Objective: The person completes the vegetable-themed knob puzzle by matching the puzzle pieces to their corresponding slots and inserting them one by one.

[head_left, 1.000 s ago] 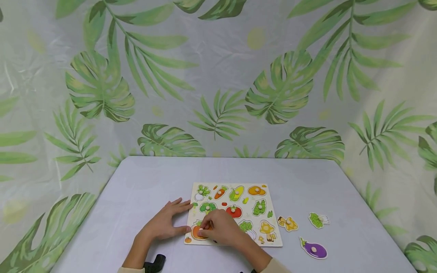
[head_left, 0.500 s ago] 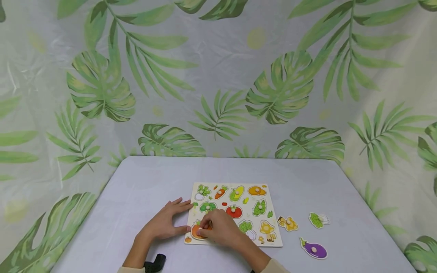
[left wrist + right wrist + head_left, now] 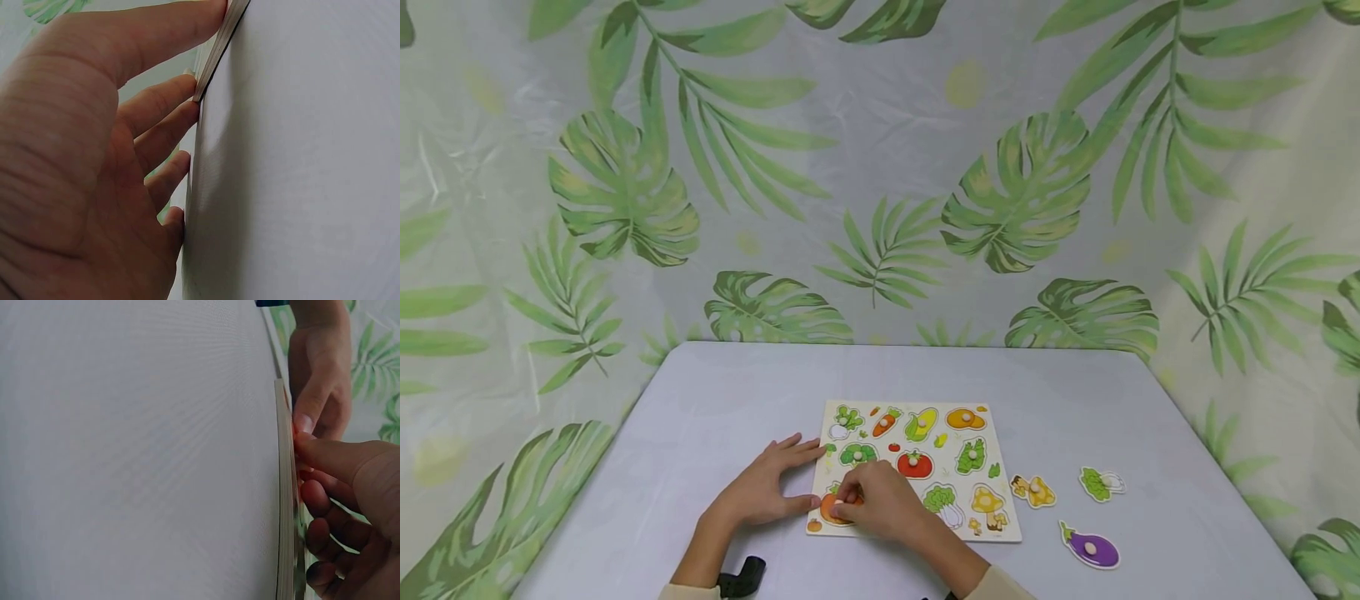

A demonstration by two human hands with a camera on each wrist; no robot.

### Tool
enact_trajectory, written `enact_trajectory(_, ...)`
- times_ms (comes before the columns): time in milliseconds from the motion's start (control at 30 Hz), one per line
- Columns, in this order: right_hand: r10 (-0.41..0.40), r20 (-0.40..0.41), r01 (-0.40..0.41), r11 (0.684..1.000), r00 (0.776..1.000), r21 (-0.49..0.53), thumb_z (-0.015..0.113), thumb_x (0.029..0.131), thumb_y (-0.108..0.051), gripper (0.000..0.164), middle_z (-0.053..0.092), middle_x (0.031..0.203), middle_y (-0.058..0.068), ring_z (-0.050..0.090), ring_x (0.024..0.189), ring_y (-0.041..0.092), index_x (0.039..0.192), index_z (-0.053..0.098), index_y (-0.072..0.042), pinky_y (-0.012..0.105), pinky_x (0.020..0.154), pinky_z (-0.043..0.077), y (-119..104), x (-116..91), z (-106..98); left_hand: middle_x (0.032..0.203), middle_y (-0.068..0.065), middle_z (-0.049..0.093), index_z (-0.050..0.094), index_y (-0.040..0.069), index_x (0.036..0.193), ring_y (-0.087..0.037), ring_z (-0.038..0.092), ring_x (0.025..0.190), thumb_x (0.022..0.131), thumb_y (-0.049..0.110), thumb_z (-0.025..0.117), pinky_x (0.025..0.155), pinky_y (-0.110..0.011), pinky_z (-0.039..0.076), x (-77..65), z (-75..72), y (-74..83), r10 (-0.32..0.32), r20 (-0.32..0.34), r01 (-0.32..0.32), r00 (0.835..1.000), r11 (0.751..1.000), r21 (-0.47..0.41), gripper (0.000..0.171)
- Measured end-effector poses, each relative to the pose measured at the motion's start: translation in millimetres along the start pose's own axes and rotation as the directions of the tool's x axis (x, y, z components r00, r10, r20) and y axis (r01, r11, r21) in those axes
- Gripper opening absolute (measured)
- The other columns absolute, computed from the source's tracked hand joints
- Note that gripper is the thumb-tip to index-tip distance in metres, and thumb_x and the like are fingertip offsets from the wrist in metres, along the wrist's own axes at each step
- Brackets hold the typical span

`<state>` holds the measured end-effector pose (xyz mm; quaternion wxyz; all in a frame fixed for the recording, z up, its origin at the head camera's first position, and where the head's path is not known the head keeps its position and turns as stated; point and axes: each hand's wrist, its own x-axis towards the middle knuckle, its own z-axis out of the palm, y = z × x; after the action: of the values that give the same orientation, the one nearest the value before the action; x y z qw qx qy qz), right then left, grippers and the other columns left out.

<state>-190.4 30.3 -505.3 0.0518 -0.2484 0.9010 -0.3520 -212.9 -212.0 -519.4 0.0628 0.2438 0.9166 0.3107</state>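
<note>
A wooden vegetable puzzle board (image 3: 1011, 521) lies flat on the table. At its lower left corner my right hand (image 3: 883, 500) pinches the knob of an orange pumpkin piece (image 3: 828, 508) between thumb and forefinger. That hand covers part of the piece, and I cannot tell whether it lies fully in its recess. My left hand (image 3: 760, 487) rests at the board's left edge, fingers spread and fairly straight, thumb tip against the edge. In the left wrist view, the thumb and fingers of this hand (image 3: 100, 162) meet the board's side.
Right of the board lie a yellow mushroom piece (image 3: 1040, 492), a bok choy piece (image 3: 1093, 485) and a purple eggplant piece (image 3: 1097, 551). Knobbed pieces such as the tomato (image 3: 917, 467) and corn (image 3: 922, 423) sit in the board. The mushroom recess (image 3: 987, 502) shows only its printed picture.
The pumpkin piece has shifted very slightly under my right fingers, which keep their pinch. The left hand and the loose pieces stay where they were.
</note>
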Motion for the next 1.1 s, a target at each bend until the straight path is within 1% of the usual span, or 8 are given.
enact_trajectory(200,-0.013,0.000,0.013,1.000,1.000,0.023,0.085,0.083,-0.020,0.013,0.058,0.065,-0.020,0.048,0.060,-0.006,0.077,0.074,-0.021,0.013,0.055,0.043,1.1,-1.2,-0.7,0.158,0.001,0.051,0.058,0.023,0.148,-0.037,0.031,0.155,0.083,0.049,0.079,0.126,-0.067,0.017,1.3,0.2,0.7,-0.010,0.000,0.010,1.000,1.000,0.001,0.073)
enact_trajectory(367,-0.025,0.008,0.025,0.999,1.000,0.044,0.085,0.083,-0.019,0.010,0.059,0.067,-0.019,0.051,0.062,-0.005,0.081,0.076,-0.019,0.012,0.058,0.044,2.2,-1.8,-1.5,0.158,0.000,0.051,0.058,0.022,0.148,-0.037,0.031,0.155,0.084,0.047,0.079,0.126,-0.067,0.017,0.7,-0.5,1.5,-0.001,-0.009,0.001,1.000,1.000,0.000,0.072)
enact_trajectory(533,-0.038,0.018,0.036,0.997,0.999,0.063,0.085,0.083,-0.023,0.011,0.061,0.072,-0.020,0.055,0.069,-0.001,0.090,0.078,-0.018,0.012,0.063,0.045,3.9,-4.2,-3.4,0.157,-0.003,0.052,0.059,0.019,0.147,-0.039,0.032,0.154,0.084,0.044,0.079,0.126,-0.069,0.017,-1.6,-2.3,3.8,0.004,-0.015,-0.004,1.000,1.000,-0.019,0.071)
enact_trajectory(767,-0.016,0.017,0.014,0.994,1.000,0.109,0.083,0.088,-0.030,0.013,0.066,0.079,-0.017,0.054,0.068,0.002,0.094,0.080,-0.019,0.015,0.060,0.046,9.2,-11.7,-15.9,0.157,-0.004,0.053,0.059,0.019,0.147,-0.039,0.032,0.154,0.084,0.044,0.079,0.126,-0.068,0.016,-3.1,-3.0,5.7,0.000,-0.015,0.000,1.000,1.000,-0.021,0.070)
enact_trajectory(833,-0.009,0.014,0.007,0.995,1.000,0.104,0.082,0.089,-0.029,0.013,0.066,0.081,-0.016,0.056,0.069,0.003,0.096,0.079,-0.018,0.017,0.061,0.048,11.9,-14.3,-21.3,0.157,-0.003,0.052,0.059,0.020,0.147,-0.039,0.032,0.154,0.084,0.045,0.078,0.126,-0.067,0.016,-2.9,-2.5,5.7,-0.005,-0.013,0.004,1.000,1.000,-0.018,0.071)
enact_trajectory(933,0.009,-0.001,-0.009,0.998,1.000,0.065,0.080,0.091,-0.029,0.013,0.066,0.082,-0.017,0.058,0.075,0.005,0.098,0.079,-0.018,0.018,0.068,0.048,17.4,-18.6,-29.7,0.158,-0.001,0.052,0.058,0.021,0.148,-0.038,0.031,0.155,0.084,0.045,0.078,0.127,-0.067,0.016,-2.4,-1.4,5.6,-0.016,-0.009,0.016,1.000,1.000,-0.018,0.071)
enact_trajectory(1033,0.026,-0.029,-0.026,0.999,0.999,0.020,0.079,0.090,-0.032,0.014,0.064,0.081,-0.019,0.056,0.081,0.010,0.098,0.079,-0.019,0.020,0.072,0.047,23.7,-23.7,-39.2,0.158,0.000,0.051,0.058,0.021,0.148,-0.036,0.031,0.155,0.084,0.046,0.078,0.127,-0.066,0.016,-1.7,0.1,5.3,-0.028,-0.005,0.027,1.000,1.000,-0.012,0.072)
enact_trajectory(1100,0.040,-0.048,-0.040,0.999,0.998,0.014,0.080,0.090,-0.034,0.015,0.065,0.083,-0.019,0.057,0.084,0.010,0.098,0.079,-0.021,0.021,0.074,0.047,28.6,-27.7,-45.6,0.158,-0.001,0.051,0.057,0.021,0.149,-0.036,0.031,0.155,0.084,0.046,0.078,0.127,-0.065,0.016,-1.6,0.9,5.2,-0.030,-0.003,0.030,1.000,1.000,-0.009,0.072)
